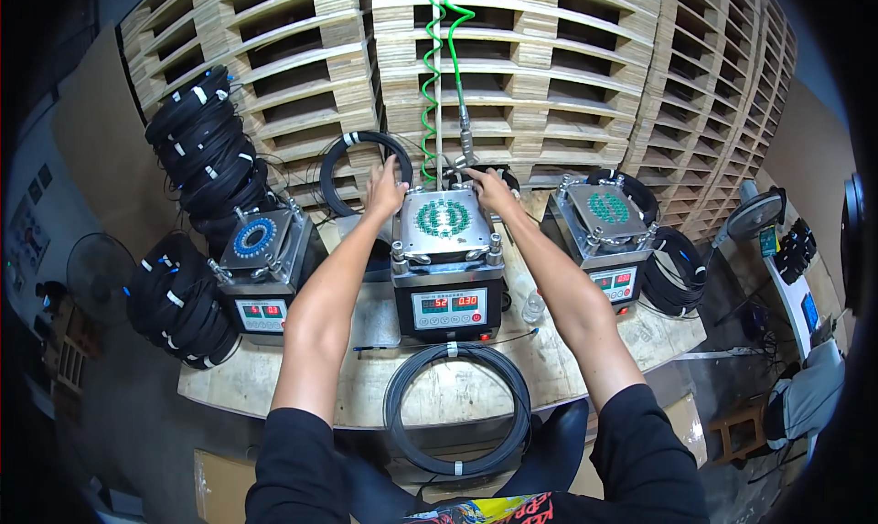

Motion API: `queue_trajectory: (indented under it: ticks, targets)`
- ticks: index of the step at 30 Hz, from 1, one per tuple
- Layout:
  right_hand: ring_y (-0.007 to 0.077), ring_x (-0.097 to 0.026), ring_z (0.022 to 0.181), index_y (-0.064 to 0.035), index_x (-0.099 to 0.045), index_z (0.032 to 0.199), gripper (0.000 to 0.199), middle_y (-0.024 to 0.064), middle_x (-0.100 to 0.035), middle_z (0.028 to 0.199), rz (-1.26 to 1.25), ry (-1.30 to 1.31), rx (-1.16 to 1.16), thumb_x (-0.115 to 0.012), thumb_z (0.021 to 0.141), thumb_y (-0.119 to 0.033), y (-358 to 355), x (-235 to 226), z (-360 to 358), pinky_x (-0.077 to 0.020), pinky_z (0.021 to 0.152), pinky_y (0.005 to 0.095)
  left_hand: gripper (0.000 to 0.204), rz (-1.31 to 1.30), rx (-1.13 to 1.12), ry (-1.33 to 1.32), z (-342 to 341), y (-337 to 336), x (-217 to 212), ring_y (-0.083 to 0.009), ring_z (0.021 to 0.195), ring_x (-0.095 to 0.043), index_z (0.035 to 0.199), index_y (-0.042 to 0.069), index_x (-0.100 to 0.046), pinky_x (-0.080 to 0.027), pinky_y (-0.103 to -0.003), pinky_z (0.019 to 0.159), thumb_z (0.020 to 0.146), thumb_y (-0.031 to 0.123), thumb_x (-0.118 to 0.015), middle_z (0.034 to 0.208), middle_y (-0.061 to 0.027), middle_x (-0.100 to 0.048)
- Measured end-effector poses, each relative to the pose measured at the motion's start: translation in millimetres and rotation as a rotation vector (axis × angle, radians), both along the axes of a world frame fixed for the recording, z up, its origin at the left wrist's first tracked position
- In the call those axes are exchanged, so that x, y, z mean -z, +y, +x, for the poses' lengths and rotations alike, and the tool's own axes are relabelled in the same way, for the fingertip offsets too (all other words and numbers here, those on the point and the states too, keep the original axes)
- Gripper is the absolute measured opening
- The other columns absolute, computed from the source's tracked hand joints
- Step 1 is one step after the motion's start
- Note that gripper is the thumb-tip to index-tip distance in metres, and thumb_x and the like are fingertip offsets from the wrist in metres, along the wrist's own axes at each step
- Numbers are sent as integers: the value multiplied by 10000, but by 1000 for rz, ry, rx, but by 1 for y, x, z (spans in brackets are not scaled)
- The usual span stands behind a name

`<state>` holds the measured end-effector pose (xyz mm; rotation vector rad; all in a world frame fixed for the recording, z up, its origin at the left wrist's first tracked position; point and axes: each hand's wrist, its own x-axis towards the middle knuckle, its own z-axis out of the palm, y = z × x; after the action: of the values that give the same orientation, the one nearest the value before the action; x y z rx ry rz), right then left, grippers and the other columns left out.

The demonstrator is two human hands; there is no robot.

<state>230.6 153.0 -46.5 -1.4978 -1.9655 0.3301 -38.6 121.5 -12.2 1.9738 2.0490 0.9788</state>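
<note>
Steel plate (pixel 413 240) atop the middle machine (pixel 448 309), I'd keep both sides even, my left hand (pixel 386 193) loosely spread by the machine's back left corner, my right hand (pixel 495 191) curled by its back right, grip indiscernible.

1. The left hand (pixel 385 195) was raised ahead of the body, its fingers pointing away and loosely parted, the thumb side turned inward.
2. The right hand (pixel 495 193) was at much the same height, its index finger reaching inward toward the left; its grip could not be made out.
3. The left forearm (pixel 337 272) slanted forward and inward, bare to the elbow.
4. The right forearm (pixel 561 272), also bare, mirrored that slant.
5. Both elbows were bent outward, the hands apart.
</note>
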Motion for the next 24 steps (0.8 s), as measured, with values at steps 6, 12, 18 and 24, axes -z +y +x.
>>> queue_trajectory:
  ticks: [6, 12, 18, 24]
  targets:
    - [422, -545, 1238, -73, -526, 1399, 539, 260, -562, 1280, 309, 311, -163, -469, 886, 83, -79, 22, 24, -430, 1075, 457, 743, 444, 149, -129, -72, -67, 59, -415, 1386, -423, 1572, 109, -294, -365, -427, 1144, 932, 141, -668, 1458, -276, -444]
    - [359, -664, 811, -49, -598, 1215, 338, 193, -649, 844, 0, 469, -53, -501, 903, 39, -221, 54, 52, -502, 734, 408, 268, 338, 162, -214, -63, -235, 90, -311, 985, -610, 1230, -19, -554, -510, -381, 849, 979, 73, -579, 1122, -194, -572]
    - [395, -696, 994, -32, -564, 1268, 609, 278, -699, 1003, -519, 56, -111, -704, 878, -479, -308, 160, 69, -528, 850, 439, 451, 81, 217, 22, -35, -357, 154, -410, 1143, -517, 1278, 13, -572, -439, -481, 994, 904, 217, -719, 1236, -215, -534]
    - [430, -672, 1081, -80, -385, 1459, 1003, 307, -676, 1125, -407, -100, 7, -747, 750, -689, -318, 157, 50, -525, 925, 497, 684, 13, 231, 363, -13, -348, 146, -385, 1206, -468, 1346, 26, -573, -403, -497, 1019, 834, 432, -776, 1336, -190, -509]
